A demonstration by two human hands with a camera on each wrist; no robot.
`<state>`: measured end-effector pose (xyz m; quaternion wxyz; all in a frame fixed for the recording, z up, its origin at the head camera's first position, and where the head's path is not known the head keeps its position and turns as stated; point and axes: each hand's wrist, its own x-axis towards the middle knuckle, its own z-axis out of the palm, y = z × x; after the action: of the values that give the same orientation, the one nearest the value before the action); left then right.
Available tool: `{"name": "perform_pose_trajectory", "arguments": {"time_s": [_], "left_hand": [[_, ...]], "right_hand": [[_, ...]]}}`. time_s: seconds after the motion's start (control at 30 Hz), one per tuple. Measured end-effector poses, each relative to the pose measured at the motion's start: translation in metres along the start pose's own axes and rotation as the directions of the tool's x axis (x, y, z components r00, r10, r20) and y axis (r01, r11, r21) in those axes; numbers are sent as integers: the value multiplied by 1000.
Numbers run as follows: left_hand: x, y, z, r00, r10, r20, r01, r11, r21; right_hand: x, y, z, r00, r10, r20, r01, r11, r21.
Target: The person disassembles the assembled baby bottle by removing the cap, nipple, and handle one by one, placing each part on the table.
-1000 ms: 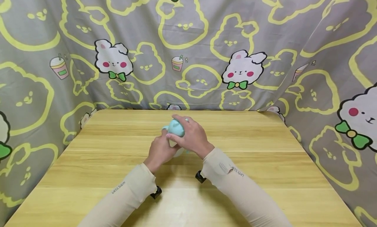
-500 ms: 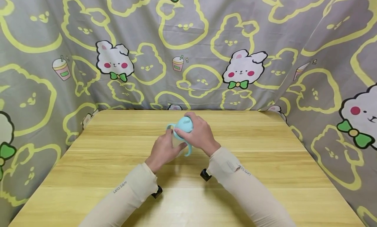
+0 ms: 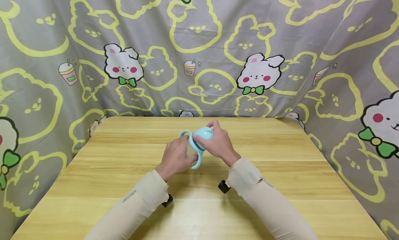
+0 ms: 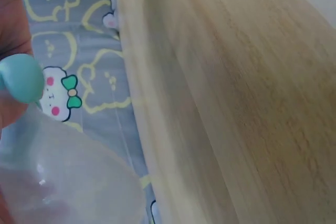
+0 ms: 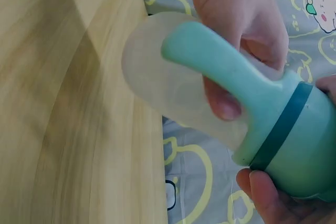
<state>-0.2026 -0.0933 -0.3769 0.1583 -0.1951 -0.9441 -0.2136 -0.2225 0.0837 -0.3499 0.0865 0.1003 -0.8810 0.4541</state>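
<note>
**Q:** How is the bottle (image 3: 194,145) positioned in the head view?
**A:** The bottle is held just below the centre of the frame, over the tabletop (image 3: 265,139). Its long axis is tilted, running from lower left to upper right. Contact with the tabletop cannot be confirmed.

**Q:** How is the grip divided?
**A:** The translucent body (image 3: 191,150) is gripped by the left hand (image 3: 174,156) from the left. The light-blue dome lid (image 3: 204,132) is held between the thumb and fingers of the right hand (image 3: 222,143) at the upper right end.

**Q:** What is shown by the left wrist view?
**A:** The translucent body is seen at the lower left, with a rounded handle end (image 4: 22,78) above it at the left edge. The left grip is mostly cut off; its closure cannot be told from here.

**Q:** And by the right wrist view?
**A:** The long axis is seen from upper left to lower right. The dome lid is pinched at lower right; a curved handle (image 5: 218,59) is extended alongside the translucent body, near the left thumb. The governing relation is judged to be this shared axis, with the left hand nearer the base and the right hand at the lid.
</note>
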Motion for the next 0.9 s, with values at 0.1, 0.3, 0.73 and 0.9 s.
{"name": "perform_pose_trajectory", "arguments": {"time_s": [0.1, 0.3, 0.73, 0.9], "left_hand": [[-1, 0, 1, 1000, 7, -9, -7, 1000, 27], [-5, 1, 2, 1000, -9, -12, 9, 999, 50], [2, 5, 1, 991, 48, -128, -23, 982, 187], [3, 7, -1, 989, 58, -136, -30, 979, 202]], "right_hand": [[-2, 0, 1, 1000, -8, 2, 8, 1000, 17], [-5, 0, 5, 999, -23, 37, 23, 1000, 5], [-2, 0, 3, 997, -71, 4, 71, 997, 19], [-2, 3, 2, 995, -99, -5, 99, 994, 48]]}}
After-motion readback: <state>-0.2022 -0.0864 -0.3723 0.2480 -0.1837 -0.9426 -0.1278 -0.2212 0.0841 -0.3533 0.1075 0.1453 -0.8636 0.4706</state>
